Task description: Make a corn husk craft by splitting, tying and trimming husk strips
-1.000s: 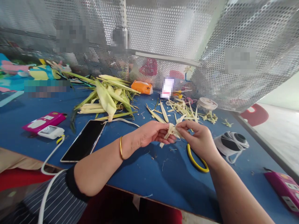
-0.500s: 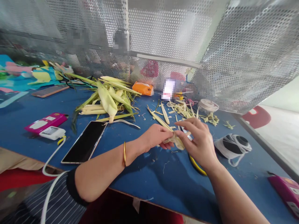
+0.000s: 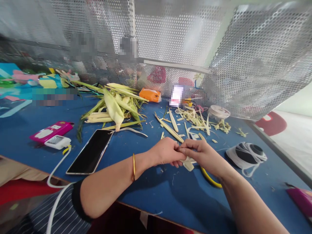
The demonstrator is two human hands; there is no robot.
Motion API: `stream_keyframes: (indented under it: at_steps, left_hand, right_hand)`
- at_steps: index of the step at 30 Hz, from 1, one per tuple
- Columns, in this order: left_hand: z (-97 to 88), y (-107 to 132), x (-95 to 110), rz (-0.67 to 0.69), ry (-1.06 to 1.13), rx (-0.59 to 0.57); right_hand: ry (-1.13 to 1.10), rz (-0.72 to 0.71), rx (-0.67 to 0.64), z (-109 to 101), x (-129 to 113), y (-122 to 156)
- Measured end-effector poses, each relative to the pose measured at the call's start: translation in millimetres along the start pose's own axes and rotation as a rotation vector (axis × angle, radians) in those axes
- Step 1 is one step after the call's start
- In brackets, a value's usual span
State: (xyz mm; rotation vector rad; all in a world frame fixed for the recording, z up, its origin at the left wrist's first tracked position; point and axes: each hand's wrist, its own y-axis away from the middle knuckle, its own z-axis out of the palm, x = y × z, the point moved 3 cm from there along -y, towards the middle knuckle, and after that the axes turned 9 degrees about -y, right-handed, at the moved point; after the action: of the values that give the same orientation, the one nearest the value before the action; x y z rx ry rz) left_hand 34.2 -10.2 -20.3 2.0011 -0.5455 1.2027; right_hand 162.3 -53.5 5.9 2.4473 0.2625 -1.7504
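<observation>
My left hand (image 3: 167, 152) and my right hand (image 3: 203, 154) meet fingertip to fingertip just above the blue table (image 3: 156, 195). Both are pinched on a pale folded leaf strip piece (image 3: 188, 164), whose end sticks out below the fingers. A gold bangle (image 3: 134, 167) is on my left wrist. Under my right wrist lies a yellow-handled tool (image 3: 211, 180), partly hidden.
A heap of green and pale leaves (image 3: 114, 105) lies at the back left. Cut strips (image 3: 192, 117) are scattered behind my hands. A black phone (image 3: 90, 151), a pink power bank (image 3: 51, 130), a white tape roll (image 3: 246, 154), an orange box (image 3: 149, 95) and a perforated metal screen (image 3: 219, 58) surround the spot.
My hands have come lower and closer together. The right hand's fingers, spread half a second ago, are now closed on the strip piece beside the left fingertips.
</observation>
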Motion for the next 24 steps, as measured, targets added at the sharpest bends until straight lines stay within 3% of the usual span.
stream_keyframes:
  at_steps: [3, 6, 13, 15, 17, 22, 24]
  left_hand:
    - [1.2, 1.7, 0.7, 0.009, 0.005, -0.051]
    - [-1.2, 4.3, 3.5, 0.010, 0.080, -0.093]
    - [10.2, 7.1, 3.2, 0.046, 0.098, -0.241]
    - [13.5, 7.0, 2.0, 0.042, 0.097, -0.266]
    - [12.3, 6.6, 1.9, 0.031, 0.129, -0.252]
    - [4.6, 6.5, 4.4, 0.036, 0.186, -0.201]
    - [6.4, 7.4, 4.3, 0.029, 0.178, -0.211]
  right_hand:
    - [-0.033, 0.034, -0.061, 0.0, 1.3, 1.5]
    - [-0.055, 0.017, -0.012, 0.4, 2.2, 0.5]
    - [0.025, -0.113, 0.372, 1.1, 3.3, -7.1]
    - [-0.011, -0.105, 0.425, -1.4, 2.7, -7.2]
    - [-0.098, -0.052, 0.373, -3.4, 2.5, -6.5]
    - [-0.300, 0.124, 0.089, -2.2, 2.2, -2.3]
    - [-0.312, 0.120, 0.078, -1.6, 2.1, -1.8]
